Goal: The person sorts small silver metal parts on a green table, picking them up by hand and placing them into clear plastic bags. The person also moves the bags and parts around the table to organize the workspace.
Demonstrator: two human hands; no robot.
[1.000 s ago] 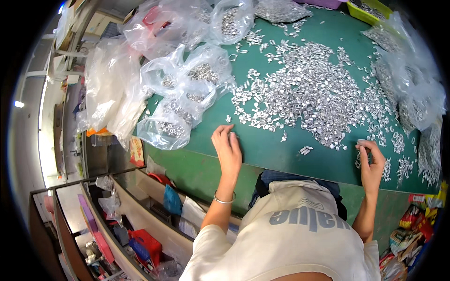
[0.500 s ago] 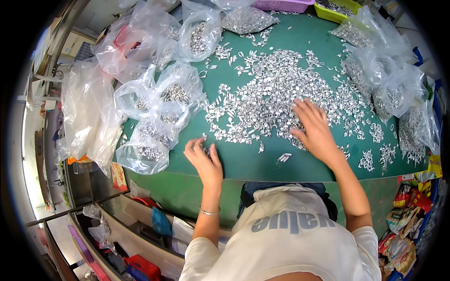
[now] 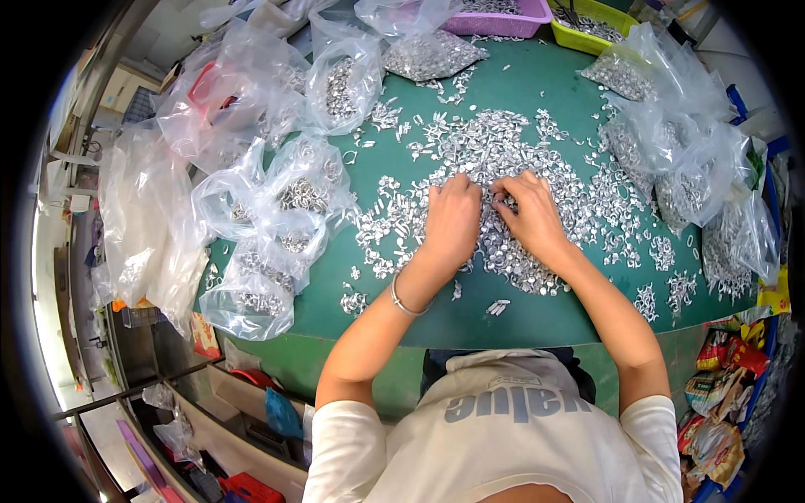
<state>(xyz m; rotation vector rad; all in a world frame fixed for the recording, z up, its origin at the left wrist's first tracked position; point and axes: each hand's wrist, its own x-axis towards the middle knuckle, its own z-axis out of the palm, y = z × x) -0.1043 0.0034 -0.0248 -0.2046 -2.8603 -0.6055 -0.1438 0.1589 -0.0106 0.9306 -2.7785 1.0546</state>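
A broad pile of small silvery metal pieces [image 3: 516, 267] covers the middle of the green tabletop [image 3: 394, 323]. Both my hands work in it, side by side with a narrow gap. My left hand [image 3: 453, 220] has its back up and its fingers curled down into the pieces; what they hold is hidden. At its wrist is a silver bangle [image 3: 402, 300]. My right hand [image 3: 533, 216] bends its fingers toward the thumb, closed over pieces too small to make out. Nearer me lie a little heap of metal pieces [image 3: 354, 302] and a few short metal strips [image 3: 498, 308].
Clear plastic bags of metal parts [image 3: 267, 277] crowd the left side, and more filled bags [image 3: 683, 189] line the right. At the back stand a purple basket [image 3: 503, 23] and a yellow-green basket [image 3: 579, 38]. Below the left edge are open drawers [image 3: 243, 419].
My left hand has moved from the table's front left, up and right into the pile. My right hand has shifted slightly left and curled its fingers. A small heap now shows where the left hand was.
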